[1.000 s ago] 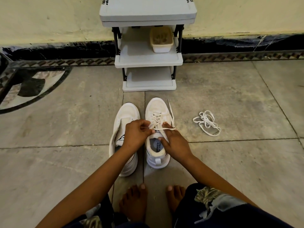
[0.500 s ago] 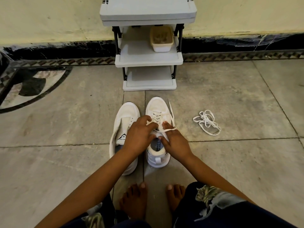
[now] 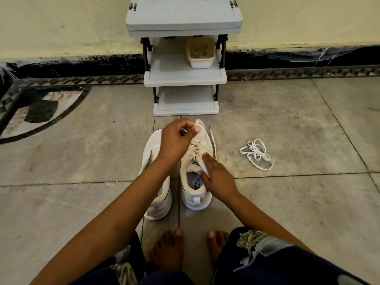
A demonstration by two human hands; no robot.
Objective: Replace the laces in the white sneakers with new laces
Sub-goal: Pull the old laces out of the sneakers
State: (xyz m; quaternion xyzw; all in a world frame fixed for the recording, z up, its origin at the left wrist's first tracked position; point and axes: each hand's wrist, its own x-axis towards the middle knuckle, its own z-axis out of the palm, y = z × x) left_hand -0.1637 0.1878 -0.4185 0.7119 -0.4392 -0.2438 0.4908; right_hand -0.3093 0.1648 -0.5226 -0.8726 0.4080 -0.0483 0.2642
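Note:
Two white sneakers stand side by side on the floor in front of me. The right sneaker is partly laced; a loose lace end trails along its right side. My left hand is raised above the toe, pinching a stretch of the lace pulled up from the eyelets. My right hand rests on the sneaker's right collar, thumb inside the opening, fingers straight along the side. The left sneaker has no lace that I can see and is partly hidden by my left forearm.
A bundled white lace lies on the floor to the right of the sneakers. A small grey three-tier rack stands against the wall just beyond them, with a plastic tub on its middle shelf. My bare feet are close below.
My left hand has lifted from the eyelets up and away toward the toe, drawing the lace out. My right hand has let go of the lace and now steadies the sneaker's side.

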